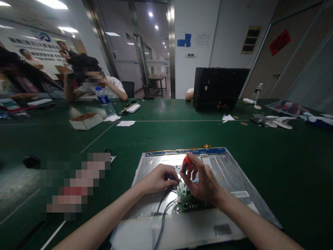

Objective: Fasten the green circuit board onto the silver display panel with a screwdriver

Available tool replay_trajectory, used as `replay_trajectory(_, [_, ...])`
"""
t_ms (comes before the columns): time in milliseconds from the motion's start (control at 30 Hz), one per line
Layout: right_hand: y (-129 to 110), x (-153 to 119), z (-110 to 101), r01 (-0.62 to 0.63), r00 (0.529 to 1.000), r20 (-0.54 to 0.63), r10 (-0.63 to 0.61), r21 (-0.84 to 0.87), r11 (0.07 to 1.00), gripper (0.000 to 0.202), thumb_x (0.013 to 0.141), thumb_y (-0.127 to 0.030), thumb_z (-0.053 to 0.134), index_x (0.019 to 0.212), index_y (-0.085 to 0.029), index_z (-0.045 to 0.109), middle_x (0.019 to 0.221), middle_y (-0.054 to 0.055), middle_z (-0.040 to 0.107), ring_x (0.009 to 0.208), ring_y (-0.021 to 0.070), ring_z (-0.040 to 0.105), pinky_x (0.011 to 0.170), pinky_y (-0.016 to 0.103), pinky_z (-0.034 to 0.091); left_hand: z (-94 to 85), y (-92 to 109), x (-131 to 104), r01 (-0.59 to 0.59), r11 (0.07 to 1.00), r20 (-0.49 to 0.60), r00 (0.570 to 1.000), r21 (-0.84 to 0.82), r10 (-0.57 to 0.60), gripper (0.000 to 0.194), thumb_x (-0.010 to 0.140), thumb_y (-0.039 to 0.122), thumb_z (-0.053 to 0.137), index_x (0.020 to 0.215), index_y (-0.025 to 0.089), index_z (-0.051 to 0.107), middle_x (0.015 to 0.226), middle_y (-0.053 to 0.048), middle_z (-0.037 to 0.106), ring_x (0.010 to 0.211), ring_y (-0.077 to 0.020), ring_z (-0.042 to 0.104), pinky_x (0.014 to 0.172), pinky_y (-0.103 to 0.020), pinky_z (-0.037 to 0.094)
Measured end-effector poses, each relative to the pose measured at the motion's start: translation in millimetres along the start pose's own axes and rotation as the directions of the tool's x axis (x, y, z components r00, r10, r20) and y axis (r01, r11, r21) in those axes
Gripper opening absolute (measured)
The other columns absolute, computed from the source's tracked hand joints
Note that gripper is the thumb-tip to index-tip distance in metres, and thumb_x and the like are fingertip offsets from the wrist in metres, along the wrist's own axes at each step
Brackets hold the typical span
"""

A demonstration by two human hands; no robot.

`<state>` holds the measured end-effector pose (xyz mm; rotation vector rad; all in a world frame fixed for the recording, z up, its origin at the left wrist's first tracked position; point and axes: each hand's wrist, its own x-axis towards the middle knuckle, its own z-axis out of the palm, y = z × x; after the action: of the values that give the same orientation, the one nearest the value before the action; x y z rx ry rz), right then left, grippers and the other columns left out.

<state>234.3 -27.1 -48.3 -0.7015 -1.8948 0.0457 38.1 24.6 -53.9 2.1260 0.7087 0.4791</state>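
Note:
My right hand [205, 180] grips the red and black handle of a screwdriver [186, 164], tilted above a green circuit board [183, 201]. The screwdriver's thin shaft points down at the board's upper left corner. My left hand [162, 178] is closed in a pinch at that same corner, close to the tip; what lies between its fingertips is hidden. A dark cable [163, 218] runs from the board's left side toward the front edge. The board sits on the silver metal back of a flat display panel [221, 173], which lies on the green table. My right hand covers part of the board.
A small open box [86, 121] and a water bottle [105, 100] stand at the back left. A black casing [220, 89] stands upright at the back right, near scraps of white paper [228, 118]. A person in a white shirt [114, 86] sits across the table [145, 137].

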Motion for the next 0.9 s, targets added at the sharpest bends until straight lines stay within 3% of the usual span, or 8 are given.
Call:
replay_trajectory(333, [6.8, -2.8, -2.0, -0.025, 1.0, -0.007, 0.025, 0.032, 0.999, 0.071, 0.089, -0.016, 0.056, 0.148, -0.024, 0.018, 0.085, 0.002, 0.063, 0.054, 0.0113, 0.058, 0.043, 0.022, 0.046, 2.7, 1.2, -2.0, 0.057, 0.998, -0.001, 0.998, -0.008, -0.057, 0.01, 0.08, 0.012, 0.064, 0.085, 0.015, 0.071, 0.079, -0.002, 0.069, 0.074, -0.0164, 0.06, 0.069, -0.026, 0.046])
replay_trajectory(567, [2.8, -1.2, -5.5, -0.011, 1.0, 0.028, 0.009, 0.075, 0.997, 0.07, 0.09, -0.011, 0.05, 0.15, -0.022, 0.017, 0.097, 0.009, 0.067, 0.061, 0.0132, 0.062, 0.045, 0.023, 0.05, 2.5, 5.9, -4.3, 0.095, 0.994, -0.006, 0.996, 0.048, -0.095, 0.009, 0.083, 0.015, 0.061, 0.084, 0.016, 0.069, 0.076, -0.001, 0.066, 0.073, -0.0158, 0.057, 0.067, -0.025, 0.044])
replay_trajectory(900, [1.6, 0.5, -6.0, 0.047, 0.999, -0.004, -0.047, 0.006, 0.999, 0.063, 0.092, -0.02, 0.055, 0.146, -0.025, 0.023, 0.085, 0.001, 0.064, 0.053, 0.0106, 0.056, 0.044, 0.022, 0.047, 1.5, 3.8, -2.2, 0.056, 0.996, 0.009, 0.998, 0.067, -0.057, 0.007, 0.083, 0.016, 0.06, 0.082, 0.016, 0.068, 0.076, 0.0, 0.063, 0.072, -0.0153, 0.055, 0.066, -0.025, 0.041])
